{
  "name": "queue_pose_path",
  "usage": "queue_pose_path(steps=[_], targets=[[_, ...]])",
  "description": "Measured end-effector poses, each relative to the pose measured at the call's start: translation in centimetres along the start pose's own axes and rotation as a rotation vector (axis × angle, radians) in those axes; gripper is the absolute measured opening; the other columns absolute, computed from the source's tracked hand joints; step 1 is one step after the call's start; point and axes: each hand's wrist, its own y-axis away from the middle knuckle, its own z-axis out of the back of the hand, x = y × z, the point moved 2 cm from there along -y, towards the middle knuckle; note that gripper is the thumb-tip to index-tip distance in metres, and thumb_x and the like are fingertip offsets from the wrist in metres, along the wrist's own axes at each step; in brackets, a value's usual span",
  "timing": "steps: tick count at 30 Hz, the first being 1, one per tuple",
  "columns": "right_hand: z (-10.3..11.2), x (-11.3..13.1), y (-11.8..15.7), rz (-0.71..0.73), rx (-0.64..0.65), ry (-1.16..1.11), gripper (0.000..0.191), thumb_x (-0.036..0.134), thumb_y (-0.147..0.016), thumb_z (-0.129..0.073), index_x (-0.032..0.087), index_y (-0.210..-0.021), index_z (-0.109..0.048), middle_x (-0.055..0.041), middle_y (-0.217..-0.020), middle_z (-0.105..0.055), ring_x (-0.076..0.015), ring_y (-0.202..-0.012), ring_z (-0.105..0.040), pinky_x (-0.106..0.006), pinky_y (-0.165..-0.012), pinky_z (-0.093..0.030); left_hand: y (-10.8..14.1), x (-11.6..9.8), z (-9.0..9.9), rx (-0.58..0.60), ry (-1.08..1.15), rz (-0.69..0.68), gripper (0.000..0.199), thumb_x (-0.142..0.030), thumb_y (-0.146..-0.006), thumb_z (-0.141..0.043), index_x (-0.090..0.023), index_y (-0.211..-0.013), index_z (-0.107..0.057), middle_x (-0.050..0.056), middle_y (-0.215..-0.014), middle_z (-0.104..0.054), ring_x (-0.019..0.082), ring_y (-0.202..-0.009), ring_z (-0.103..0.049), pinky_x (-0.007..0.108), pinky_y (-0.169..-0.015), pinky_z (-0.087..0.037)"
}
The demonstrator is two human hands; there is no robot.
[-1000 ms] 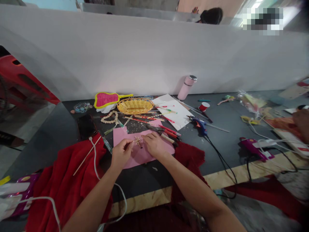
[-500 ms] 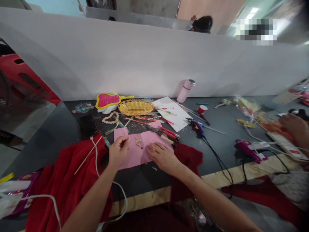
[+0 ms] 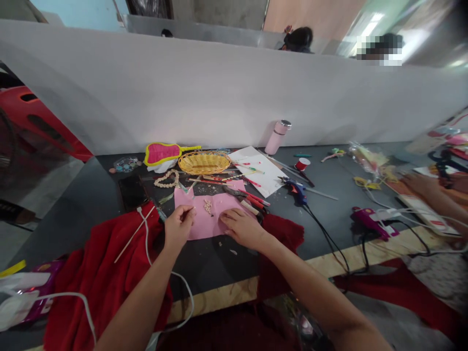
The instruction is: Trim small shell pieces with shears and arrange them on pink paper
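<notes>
A pink sheet of paper lies on the dark table, with a small heap of pale, bead-like bits on it. At the sheet's left side my left hand is closed in a pinch. A tiny pale speck shows at its fingertips, too small to name. My right hand rests palm down on the sheet's right part, fingers stretched out, holding nothing visible. Beyond the sheet are a heart-shaped ring of pale pieces and a yellow woven basket.
Pliers and red-handled tools lie beyond my right hand. A blue glue gun, a red thread spool and a pink flask stand farther right. Red cloth covers the left front. Another person's hand is at far right.
The pink sheet has slid a little away from the table's front edge, my right hand moving slightly with it. My left hand keeps its pinch. The camera view has shifted slightly.
</notes>
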Motion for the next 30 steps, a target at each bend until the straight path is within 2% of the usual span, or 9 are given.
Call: queue_pose_path(steps=[3,6,11,14,18,23,25,27,30], targets=[[1.4,-0.7,-0.3,0.007,0.009,-0.009,0.027,0.025,-0.090,-0.050,0.018,-0.114,-0.061,-0.0088,-0.111,-0.063,-0.0214,-0.105,-0.054,-0.037,-0.096,-0.041,0.0,-0.1,0.0,0.003,-0.016,0.001,0.018,-0.034,-0.078,-0.058,-0.017,-0.082,-0.063,-0.001,-0.060,-0.061,0.012,-0.053,-0.057,0.021,-0.055,-0.045],[2.4,-2.0,-1.3,-0.060,-0.041,0.008,0.022,0.019,-0.091,-0.047,0.016,-0.104,-0.065,-0.0093,-0.102,-0.066,-0.0205,-0.099,-0.057,-0.036,-0.094,-0.041,0.1,-0.1,-0.1,0.017,0.004,0.029,0.019,-0.035,-0.078,-0.059,-0.017,-0.082,-0.063,-0.002,-0.060,-0.061,0.012,-0.054,-0.058,0.021,-0.056,-0.045],[2.0,-3.9,-4.3,-0.189,-0.122,0.018,0.023,0.014,-0.090,-0.046,0.014,-0.103,-0.065,-0.0110,-0.102,-0.065,-0.0207,-0.098,-0.058,-0.032,-0.090,-0.043,0.2,0.0,-0.2,0.043,0.131,0.066,0.020,-0.036,-0.079,-0.060,-0.017,-0.085,-0.063,-0.002,-0.062,-0.060,0.010,-0.053,-0.055,0.021,-0.056,-0.045],[1.0,-4.1,-5.8,-0.157,-0.104,0.001,0.020,0.016,-0.090,-0.049,0.016,-0.100,-0.066,-0.0090,-0.099,-0.065,-0.0194,-0.097,-0.057,-0.030,-0.089,-0.042,0.1,0.1,-0.2,0.039,0.150,0.075,0.020,-0.035,-0.079,-0.060,-0.017,-0.086,-0.064,-0.003,-0.059,-0.057,0.010,-0.053,-0.053,0.021,-0.057,-0.045],[-0.1,-4.6,-7.2,-0.082,-0.055,-0.025,0.015,0.014,-0.087,-0.053,0.017,-0.088,-0.068,-0.0077,-0.091,-0.064,-0.0180,-0.091,-0.057,-0.030,-0.089,-0.040,0.1,0.2,-0.2,0.019,0.265,0.102,0.021,-0.034,-0.079,-0.061,-0.015,-0.087,-0.063,-0.001,-0.070,-0.060,0.008,-0.053,-0.052,0.021,-0.055,-0.044],[0.3,-4.4,-7.1,-0.048,-0.059,-0.059,0.015,0.011,-0.087,-0.051,0.015,-0.083,-0.065,-0.0081,-0.087,-0.063,-0.0185,-0.091,-0.054,-0.032,-0.091,-0.038,0.3,-0.1,-0.6,0.047,0.454,0.216,0.022,-0.034,-0.076,-0.066,-0.015,-0.086,-0.063,-0.001,-0.073,-0.062,0.007,-0.052,-0.053,0.020,-0.053,-0.046],[1.0,-3.5,-6.1,-0.080,-0.125,-0.132,0.017,0.014,-0.090,-0.046,0.015,-0.089,-0.062,-0.0076,-0.091,-0.061,-0.0167,-0.088,-0.054,-0.030,-0.085,-0.041,0.5,-0.3,-0.8,0.071,0.532,0.289,0.024,-0.034,-0.074,-0.068,-0.015,-0.087,-0.062,0.001,-0.076,-0.065,0.007,-0.053,-0.055,0.021,-0.054,-0.048],[1.6,-2.2,-4.8,-0.140,-0.267,-0.453,0.013,0.016,-0.090,-0.046,0.018,-0.089,-0.059,-0.0035,-0.088,-0.061,-0.0135,-0.081,-0.055,-0.026,-0.076,-0.043,0.8,-0.7,-1.0,0.124,0.590,0.379,0.026,-0.034,-0.072,-0.070,-0.015,-0.088,-0.062,0.003,-0.080,-0.067,0.008,-0.055,-0.058,0.020,-0.055,-0.049],[1.1,-0.2,-3.1,-0.238,-0.278,-0.969,0.011,0.028,-0.089,-0.049,0.019,-0.088,-0.056,0.0012,-0.073,-0.057,-0.0107,-0.062,-0.051,-0.023,-0.060,-0.042,1.6,-1.2,-1.7,0.246,0.622,0.523,0.030,-0.033,-0.069,-0.073,-0.015,-0.090,-0.061,0.005,-0.087,-0.069,0.010,-0.059,-0.062,0.020,-0.052,-0.049]])
